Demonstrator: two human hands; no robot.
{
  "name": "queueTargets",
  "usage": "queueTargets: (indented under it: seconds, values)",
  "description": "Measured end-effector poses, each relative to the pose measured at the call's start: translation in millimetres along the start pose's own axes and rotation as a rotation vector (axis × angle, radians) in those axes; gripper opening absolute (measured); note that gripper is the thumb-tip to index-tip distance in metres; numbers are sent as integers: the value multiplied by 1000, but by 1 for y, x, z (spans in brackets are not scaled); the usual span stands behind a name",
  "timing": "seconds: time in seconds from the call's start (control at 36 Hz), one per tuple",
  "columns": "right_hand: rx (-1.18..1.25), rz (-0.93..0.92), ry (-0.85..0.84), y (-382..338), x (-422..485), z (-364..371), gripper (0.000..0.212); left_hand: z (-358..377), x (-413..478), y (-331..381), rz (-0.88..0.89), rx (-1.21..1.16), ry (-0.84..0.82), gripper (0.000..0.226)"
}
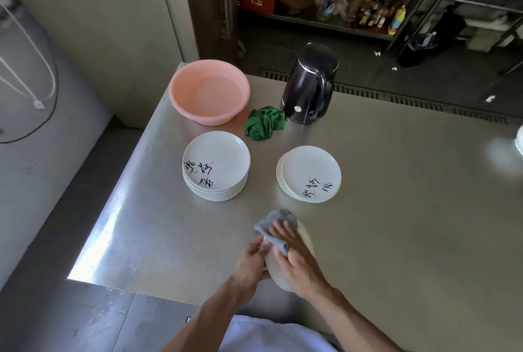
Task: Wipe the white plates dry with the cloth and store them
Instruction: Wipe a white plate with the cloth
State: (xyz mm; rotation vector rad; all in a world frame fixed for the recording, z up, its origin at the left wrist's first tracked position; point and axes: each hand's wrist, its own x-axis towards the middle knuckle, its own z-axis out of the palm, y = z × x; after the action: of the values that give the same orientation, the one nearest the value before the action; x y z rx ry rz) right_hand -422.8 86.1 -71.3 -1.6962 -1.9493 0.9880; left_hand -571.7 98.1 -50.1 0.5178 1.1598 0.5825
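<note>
Fingers (279, 228) on cloth (269, 221) over plate (277, 274)

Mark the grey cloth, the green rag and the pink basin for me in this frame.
grey cloth (273, 217): head view, on its upper fold.
green rag (264, 123): head view, middle of the crumpled bundle.
pink basin (203, 117): head view, on its near outer wall.

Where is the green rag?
In the head view, the green rag lies crumpled on the table, between the pink basin on its left and the black kettle on its right.
</note>
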Motion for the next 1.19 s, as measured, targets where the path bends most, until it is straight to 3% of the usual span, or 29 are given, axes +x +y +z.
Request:
queueTargets:
  seconds: [0.08, 0.17, 0.22, 0.31, 0.36, 0.47, 0.53, 0.64, 0.72, 0.81, 0.86, 0.94, 1.0, 1.11, 1.17, 1.19]
  values:
    - [126, 318, 241, 5, 10, -5, 49, -5, -2, -2, -9, -8, -8, 30]
    - [95, 404, 257, -1, 14, -6, 44, -9, -3, -5, -15, 2, -13, 29]
    - [76, 273, 144, -6, 8, -4, 50, -10, -3, -5, -11, 2, -21, 29]
    - [-78, -90, -43, -7, -8, -2, 52, -6, -4, -3, 13, 12, -33, 29]
    - [-129, -114, -2, 1, -8, -1, 52, -4, -5, -4, 18, 19, -29, 29]
    - [110, 445, 244, 12, 7, -4, 48, -8, -6, -7, 36, -25, -2, 29]
    - [152, 541, 252, 10, 10, -6, 43, -9, -4, -6, 26, -43, 25, 18]
    - [173, 335, 145, -7, 4, -2, 50, -11, 1, 2, 11, -16, 38, 20]
    - [141, 85, 62, -16, 1, 0, 52, -8, -2, 6, 24, 3, -54, 30]
    - [85, 25, -31, -11, 1, 1, 51, -9, -8, 4, 46, 34, -125, 33]
    - [45, 150, 55, -3, 5, 3, 47, -9, -10, 1, 35, 16, -122, 37]
    - [49, 511, 136, 4, 11, -1, 48, -9, -11, 1, 15, 10, -88, 41]
    - [18, 424, 85, 3, 5, 2, 52, -9, -12, 3, 12, 6, -88, 38]
    - [-8, -108, -38, -16, -15, 7, 50, -9, -10, -1, 21, 20, -72, 33]
    - [-72, -187, -61, -10, -15, 7, 49, -8, -10, -4, 43, 16, -52, 30]
    - [-83, -139, -22, -6, -13, 6, 49, -8, -10, -6, 55, 12, -50, 31]
